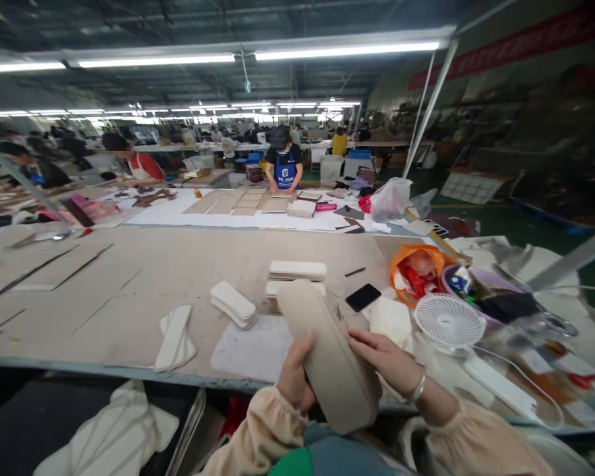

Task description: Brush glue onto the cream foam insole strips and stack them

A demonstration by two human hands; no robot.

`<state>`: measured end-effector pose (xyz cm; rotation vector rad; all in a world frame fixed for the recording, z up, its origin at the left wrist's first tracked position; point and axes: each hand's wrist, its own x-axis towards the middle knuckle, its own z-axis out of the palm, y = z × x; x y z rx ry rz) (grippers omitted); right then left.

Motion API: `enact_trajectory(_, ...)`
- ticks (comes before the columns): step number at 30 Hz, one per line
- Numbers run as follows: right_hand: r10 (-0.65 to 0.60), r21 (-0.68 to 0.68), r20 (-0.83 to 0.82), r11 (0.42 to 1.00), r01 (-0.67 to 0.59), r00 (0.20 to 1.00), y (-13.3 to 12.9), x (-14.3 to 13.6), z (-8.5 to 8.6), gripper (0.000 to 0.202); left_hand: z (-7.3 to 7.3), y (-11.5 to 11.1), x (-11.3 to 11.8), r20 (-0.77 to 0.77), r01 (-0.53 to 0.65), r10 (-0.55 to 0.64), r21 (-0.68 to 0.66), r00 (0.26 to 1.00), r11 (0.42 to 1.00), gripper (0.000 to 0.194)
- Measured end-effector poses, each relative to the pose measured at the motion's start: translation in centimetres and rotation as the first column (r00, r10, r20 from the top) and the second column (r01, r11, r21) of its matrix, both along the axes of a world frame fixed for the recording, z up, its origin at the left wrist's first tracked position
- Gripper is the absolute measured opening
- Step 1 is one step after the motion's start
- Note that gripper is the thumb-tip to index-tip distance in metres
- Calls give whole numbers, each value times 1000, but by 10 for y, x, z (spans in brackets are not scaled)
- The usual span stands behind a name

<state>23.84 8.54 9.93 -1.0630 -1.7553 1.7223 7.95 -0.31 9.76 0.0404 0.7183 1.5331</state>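
A long beige piece with rounded ends (327, 360), which looks like a thick stack, is held tilted over the table's front edge. My left hand (297, 373) grips its left side, the thumb on the top face. Against its right edge lie the fingers of my right hand (384, 357), stretched out. Just beyond are piles of pale rounded strips (297, 270). A smaller stack of strips (233, 304) rests left of them, and some fanned strips (175, 338) lie farther left. Between these and my left hand is a whitish sheet (250, 347).
A black phone (363, 297), a dark pen (355, 272), a white fan (449, 322) and an orange bag-lined container (416, 272) are on the right. Flat sheets (64, 264) cover the left. Across the table a person in a blue apron (284, 165) handles beige pieces.
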Motion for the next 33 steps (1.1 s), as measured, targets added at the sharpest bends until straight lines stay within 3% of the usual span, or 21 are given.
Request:
enact_trajectory(3,-51,104,32,993,47,998,-8,-26,-2,43,-7,0,-16,43,-77,77,-15,996,997,42)
enact_trajectory(5,-48,101,25,994,45,999,-14,-42,-6,46,-12,0,-21,18,-146,146,-16,989,989,43)
enact_trajectory(7,28,98,46,995,-32,999,-22,-54,-13,51,-20,0,-23,-46,-253,253,10,966,967,48)
enact_trajectory(9,108,155,146,979,-131,983,-29,-61,-24,69,-32,-1,-25,-103,-335,337,42,936,941,57)
enact_trajectory(12,170,244,334,935,-259,927,-32,-68,-44,105,-61,-5,-33,-115,-353,355,36,928,935,65)
enact_trajectory(15,311,171,393,900,-401,865,-23,-73,-71,106,-97,-12,-50,-30,-368,367,-88,930,926,56)
enact_trajectory(18,427,85,455,853,-515,782,-8,-78,-104,106,-131,-21,-68,42,-393,422,-292,905,872,41)
enact_trajectory(21,487,48,512,806,-590,707,5,-83,-135,105,-155,-27,-78,41,-387,430,-366,902,847,36)
enact_trajectory(24,523,47,502,779,-625,689,19,-93,-157,100,-164,-24,-83,9,-382,416,-378,909,844,36)
enact_trajectory(27,496,101,510,777,-622,703,38,-106,-168,95,-165,-9,-91,-93,-428,428,-393,899,814,32)
enact_trajectory(33,349,163,597,829,-534,723,66,-111,-180,79,-184,24,-110,-240,-405,327,-513,914,757,23)
